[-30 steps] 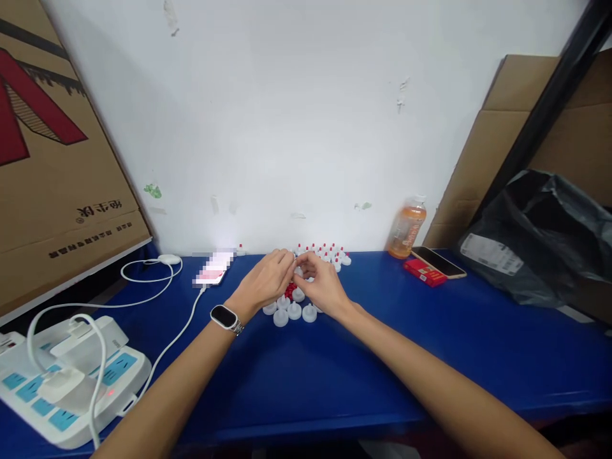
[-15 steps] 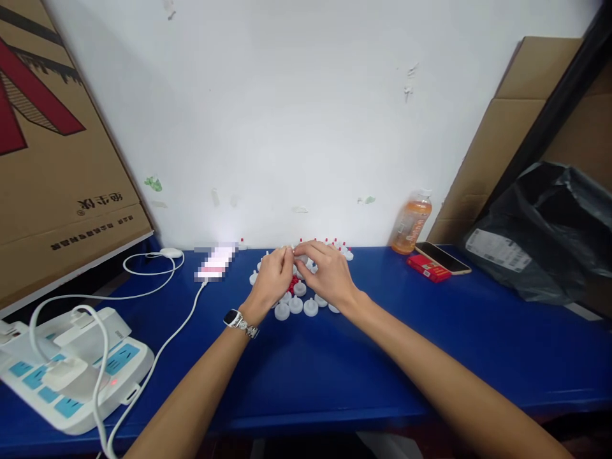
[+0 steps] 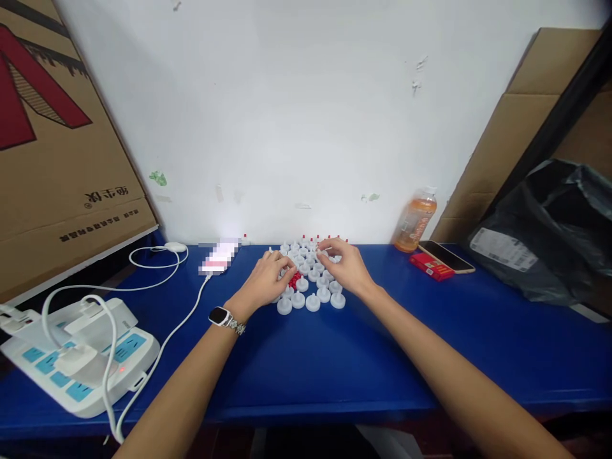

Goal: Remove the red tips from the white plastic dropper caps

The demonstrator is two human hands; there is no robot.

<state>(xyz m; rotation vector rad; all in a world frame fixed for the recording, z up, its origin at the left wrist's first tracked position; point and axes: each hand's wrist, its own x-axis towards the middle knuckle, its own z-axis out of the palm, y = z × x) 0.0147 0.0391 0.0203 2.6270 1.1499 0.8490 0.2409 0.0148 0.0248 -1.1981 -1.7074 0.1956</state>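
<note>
Several small white round pieces (image 3: 313, 302) with a peg on top stand in rows on the blue table (image 3: 335, 363); those at the back (image 3: 306, 244) carry red tips. A small heap of red bits (image 3: 295, 279) lies among them. My left hand (image 3: 268, 279), with a watch on its wrist, rests left of the rows, its curled fingertips at the red heap. My right hand (image 3: 345, 268) lies over the right side of the rows, its fingertips pinching a white piece in the back rows. What the left fingers hold is too small to see.
A white power strip (image 3: 79, 357) with plugs and cables sits front left, with a phone (image 3: 217, 261) on a cable behind it. A drink bottle (image 3: 415, 220), a red pack (image 3: 433, 266) and another phone (image 3: 447, 256) stand at right. A black bag (image 3: 549, 229) and cardboard boxes (image 3: 57, 146) flank the table.
My hands were joined over the pieces; now they are apart. The left has dropped to the red heap and the right has reached to the back rows. The view shifted slightly.
</note>
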